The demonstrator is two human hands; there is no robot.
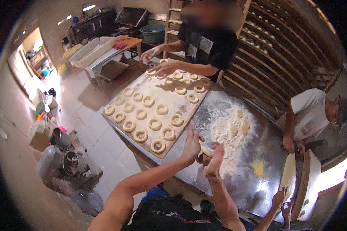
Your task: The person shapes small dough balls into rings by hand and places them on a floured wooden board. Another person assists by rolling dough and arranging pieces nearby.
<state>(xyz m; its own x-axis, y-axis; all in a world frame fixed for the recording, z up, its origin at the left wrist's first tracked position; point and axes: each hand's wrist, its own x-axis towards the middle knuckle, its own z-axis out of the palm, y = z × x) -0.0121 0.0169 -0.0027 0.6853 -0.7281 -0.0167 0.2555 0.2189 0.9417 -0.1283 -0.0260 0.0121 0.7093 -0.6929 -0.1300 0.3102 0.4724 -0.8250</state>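
Observation:
In front of me, over the near edge of the metal table point(235, 196), my left hand point(192, 147) and my right hand point(214, 161) hold a piece of pale dough point(207, 150) between them. It looks curved like a ring, but my fingers hide part of it. Both hands are closed around it, thumbs and fingers bent. Just beyond my left hand lies a floured wooden board point(165, 100) with rows of dough rings point(155, 124). Right of my hands, loose flour point(225, 134) is spread over the metal, with several flat dough pieces point(240, 114) on it.
Across the board a person in a black shirt point(208, 48) handles dough rings. At right, other people's hands point(280, 198) touch a long pale sheet of dough point(288, 173). A yellow smear point(258, 168) marks the table. Racks point(270, 50) stand behind; a mixer point(52, 161) is at left.

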